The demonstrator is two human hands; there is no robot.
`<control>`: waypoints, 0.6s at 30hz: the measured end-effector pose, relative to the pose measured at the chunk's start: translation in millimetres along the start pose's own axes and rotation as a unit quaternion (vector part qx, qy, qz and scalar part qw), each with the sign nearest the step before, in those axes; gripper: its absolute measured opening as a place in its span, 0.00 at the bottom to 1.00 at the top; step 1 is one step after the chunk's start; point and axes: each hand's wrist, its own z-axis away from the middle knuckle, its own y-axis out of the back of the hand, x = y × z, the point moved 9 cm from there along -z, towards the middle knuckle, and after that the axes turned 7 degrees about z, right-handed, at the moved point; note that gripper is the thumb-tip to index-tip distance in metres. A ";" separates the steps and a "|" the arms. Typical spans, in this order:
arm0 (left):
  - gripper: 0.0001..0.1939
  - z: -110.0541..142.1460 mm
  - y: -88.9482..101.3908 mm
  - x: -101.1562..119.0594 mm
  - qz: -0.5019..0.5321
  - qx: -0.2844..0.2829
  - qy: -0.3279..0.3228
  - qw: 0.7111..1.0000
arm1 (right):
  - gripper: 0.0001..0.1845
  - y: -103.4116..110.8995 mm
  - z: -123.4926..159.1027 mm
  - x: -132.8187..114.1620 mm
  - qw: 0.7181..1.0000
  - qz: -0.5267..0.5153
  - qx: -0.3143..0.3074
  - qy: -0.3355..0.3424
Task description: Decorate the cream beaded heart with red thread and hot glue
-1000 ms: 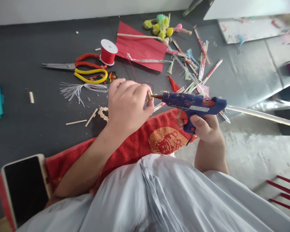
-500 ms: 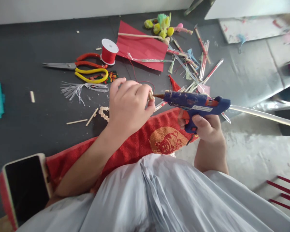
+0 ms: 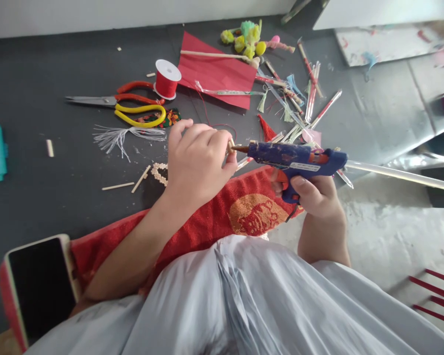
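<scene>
My left hand (image 3: 198, 160) is closed in a pinch on a small wooden stick piece (image 3: 231, 143), held above a red towel (image 3: 214, 219). My right hand (image 3: 314, 195) grips a blue glue gun (image 3: 296, 160) with a finger on its orange trigger. The gun's metal tip touches the stick piece at my left fingertips. A clear glue stick (image 3: 399, 175) juts out of the gun's back to the right.
On the dark mat (image 3: 29, 74) lie scissors (image 3: 96, 101), yellow-handled pliers (image 3: 140, 113), a red thread spool (image 3: 166, 79), red paper (image 3: 216, 71), pompoms (image 3: 244, 39), tassels, a bead string (image 3: 157, 172) and several sticks. A phone (image 3: 39, 286) lies at lower left.
The glue gun shifted slightly right and back left, keeping its tip at the stick piece. Both hands keep their grips.
</scene>
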 end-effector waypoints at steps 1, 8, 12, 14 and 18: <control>0.07 0.0 -0.1 -0.2 0.002 -0.001 0.001 1.000 | 0.22 0.5 0.5 0.6 1.000 -0.010 0.002 -0.001; 0.07 0.6 0.0 -0.3 0.001 0.001 -0.003 1.000 | 0.23 1.0 -0.4 -0.9 1.000 0.006 -0.011 0.016; 0.08 0.9 0.0 -1.1 0.009 0.011 -0.006 1.000 | 0.21 3.1 -2.4 -2.5 1.000 -0.010 -0.001 0.024; 0.08 0.8 -0.4 -2.1 0.018 0.010 -0.001 1.000 | 0.22 0.6 -3.6 -4.3 0.999 -0.002 -0.011 0.035; 0.08 0.4 -1.3 -4.3 0.034 0.004 0.013 0.999 | 0.22 -2.2 -5.6 -8.9 0.998 0.016 -0.025 0.057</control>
